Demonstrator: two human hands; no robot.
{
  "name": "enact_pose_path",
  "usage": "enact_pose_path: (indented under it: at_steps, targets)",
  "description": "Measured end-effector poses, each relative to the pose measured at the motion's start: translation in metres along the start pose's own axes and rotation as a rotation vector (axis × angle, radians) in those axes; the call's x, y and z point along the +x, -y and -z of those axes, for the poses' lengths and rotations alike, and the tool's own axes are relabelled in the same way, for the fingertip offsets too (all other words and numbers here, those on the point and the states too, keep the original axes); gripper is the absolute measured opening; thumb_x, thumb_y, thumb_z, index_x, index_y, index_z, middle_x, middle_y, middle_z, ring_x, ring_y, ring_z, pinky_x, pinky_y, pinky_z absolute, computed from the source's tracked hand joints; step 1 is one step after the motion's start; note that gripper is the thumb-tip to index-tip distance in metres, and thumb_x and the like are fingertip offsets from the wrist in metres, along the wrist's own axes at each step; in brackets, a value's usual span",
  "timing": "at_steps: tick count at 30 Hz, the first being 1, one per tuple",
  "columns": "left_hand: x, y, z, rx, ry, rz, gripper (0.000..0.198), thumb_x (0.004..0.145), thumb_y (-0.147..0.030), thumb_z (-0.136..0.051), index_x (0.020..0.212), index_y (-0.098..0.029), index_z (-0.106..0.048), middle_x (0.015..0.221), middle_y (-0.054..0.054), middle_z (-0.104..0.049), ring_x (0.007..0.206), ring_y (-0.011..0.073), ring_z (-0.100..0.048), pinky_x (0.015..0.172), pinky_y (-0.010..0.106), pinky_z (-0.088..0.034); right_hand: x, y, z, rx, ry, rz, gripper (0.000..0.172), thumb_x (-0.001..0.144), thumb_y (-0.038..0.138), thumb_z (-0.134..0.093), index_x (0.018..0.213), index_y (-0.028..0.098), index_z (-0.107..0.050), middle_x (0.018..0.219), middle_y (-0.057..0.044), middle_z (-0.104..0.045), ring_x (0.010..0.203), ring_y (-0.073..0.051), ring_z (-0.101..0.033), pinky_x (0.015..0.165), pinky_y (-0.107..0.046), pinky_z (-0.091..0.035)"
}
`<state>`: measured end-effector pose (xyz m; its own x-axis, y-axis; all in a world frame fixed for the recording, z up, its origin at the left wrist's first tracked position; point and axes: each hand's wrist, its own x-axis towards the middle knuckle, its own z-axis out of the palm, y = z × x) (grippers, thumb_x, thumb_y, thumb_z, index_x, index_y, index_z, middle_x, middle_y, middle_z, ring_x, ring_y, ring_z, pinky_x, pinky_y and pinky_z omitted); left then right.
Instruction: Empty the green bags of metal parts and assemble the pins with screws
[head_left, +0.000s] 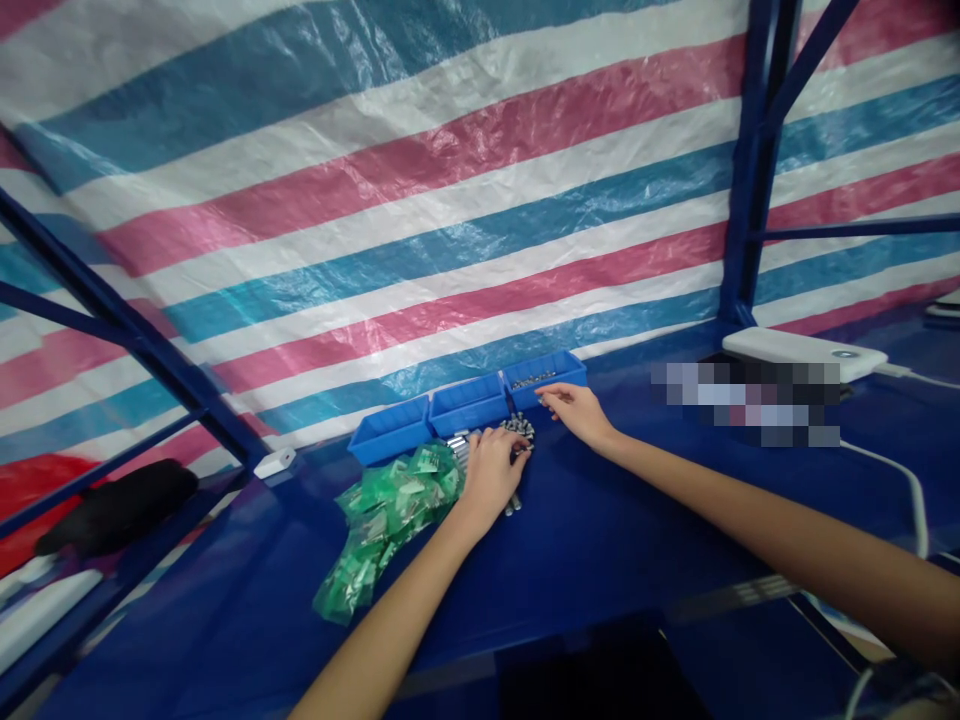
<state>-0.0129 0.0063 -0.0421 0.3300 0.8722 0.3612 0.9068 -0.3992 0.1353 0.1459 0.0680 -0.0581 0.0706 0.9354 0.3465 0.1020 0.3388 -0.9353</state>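
My left hand (pixel 495 465) is over a cluster of small metal parts (pixel 519 428) on the blue table, its thumb and fingers pinched together near a small piece that I cannot make out. Silvery cylinders (pixel 457 446) lie just left of those fingers. My right hand (pixel 576 412) is in front of the right-hand blue bin (pixel 566 372), thumb and forefinger closed at their tips on something too small to name. Small metal pieces (pixel 534 380) lie inside that bin. More short metal parts (pixel 513 505) rest below my left hand, partly covered by it.
Green-tinted clear plastic packets (pixel 397 510) are heaped left of my left forearm. Two more blue bins, the middle one (pixel 469 405) and the left one (pixel 390 432), stand in the row. A white power bank (pixel 802 350) with a cable and a white adapter (pixel 275 462) lie farther out.
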Motion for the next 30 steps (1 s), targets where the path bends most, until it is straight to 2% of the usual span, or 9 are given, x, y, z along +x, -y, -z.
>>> enact_pose_path:
  at_steps: [8,12,14,18,20,23,27,30]
  targets:
    - [-0.002,-0.002,-0.003,-0.009,-0.018,-0.012,0.010,0.080,-0.024,-0.054,0.085,-0.021,-0.062,0.090,0.002,-0.063,0.088,0.0195,-0.053,0.081,0.035,-0.032,0.012,-0.005,0.012,-0.128,-0.018,0.048,0.021,0.071,0.022,-0.054,0.082,0.012,-0.070,0.070,-0.006,-0.068,0.059,-0.013,-0.061,0.052,-0.021,-0.052]
    - [-0.002,-0.002,-0.003,-0.009,-0.018,-0.018,0.010,0.079,-0.022,-0.053,0.086,-0.022,-0.061,0.087,0.002,-0.063,0.087,0.0193,-0.053,0.080,0.034,-0.033,0.017,-0.006,0.018,-0.242,-0.028,0.084,0.018,0.068,0.025,-0.057,0.073,0.013,-0.070,0.063,-0.005,-0.067,0.056,-0.015,-0.062,0.054,-0.025,-0.053]
    - [-0.002,-0.002,-0.004,-0.014,-0.018,-0.021,0.010,0.079,-0.022,-0.053,0.086,-0.021,-0.061,0.088,0.001,-0.062,0.087,0.0193,-0.053,0.080,0.035,-0.033,0.021,-0.007,0.019,-0.197,-0.014,0.078,0.020,0.068,0.025,-0.057,0.077,0.013,-0.070,0.067,-0.006,-0.068,0.060,-0.017,-0.064,0.055,-0.026,-0.053]
    - [-0.002,-0.001,-0.004,-0.026,-0.020,-0.018,0.010,0.079,-0.023,-0.053,0.086,-0.021,-0.061,0.089,0.001,-0.062,0.088,0.0192,-0.053,0.082,0.035,-0.033,0.024,-0.004,0.019,0.044,0.103,0.120,0.038,0.071,0.024,-0.056,0.108,0.015,-0.063,0.102,-0.011,-0.067,0.091,-0.021,-0.063,0.061,-0.026,-0.056]
    - [-0.002,-0.001,-0.005,-0.028,-0.021,-0.014,0.010,0.080,-0.024,-0.052,0.086,-0.021,-0.061,0.089,0.002,-0.062,0.088,0.0194,-0.053,0.081,0.035,-0.033,0.022,-0.003,0.017,0.050,0.146,0.138,0.040,0.072,0.024,-0.057,0.111,0.018,-0.061,0.111,-0.010,-0.064,0.097,-0.022,-0.061,0.061,-0.026,-0.056]
    - [-0.002,0.000,-0.005,-0.036,-0.023,-0.010,0.011,0.081,-0.025,-0.052,0.087,-0.021,-0.061,0.088,0.002,-0.061,0.088,0.0196,-0.052,0.079,0.034,-0.033,0.013,-0.002,0.014,-0.045,0.222,0.143,0.029,0.074,0.027,-0.056,0.099,0.018,-0.068,0.104,-0.008,-0.067,0.089,-0.021,-0.063,0.058,-0.026,-0.055]
    - [-0.002,0.001,-0.004,-0.044,-0.048,0.001,0.011,0.082,-0.025,-0.051,0.088,-0.020,-0.060,0.088,0.002,-0.062,0.087,0.0194,-0.052,0.079,0.035,-0.034,0.000,-0.001,0.005,-0.174,0.364,0.210,0.019,0.074,0.027,-0.057,0.083,0.019,-0.071,0.084,-0.004,-0.071,0.079,-0.018,-0.065,0.071,-0.029,-0.052]
    - [-0.001,0.002,-0.002,-0.057,-0.089,0.020,0.012,0.084,-0.025,-0.049,0.087,-0.020,-0.060,0.086,0.002,-0.062,0.086,0.0189,-0.051,0.078,0.034,-0.034,-0.006,0.000,-0.001,-0.210,0.445,0.247,0.017,0.074,0.026,-0.057,0.080,0.019,-0.071,0.080,-0.002,-0.072,0.075,-0.017,-0.065,0.074,-0.029,-0.050]
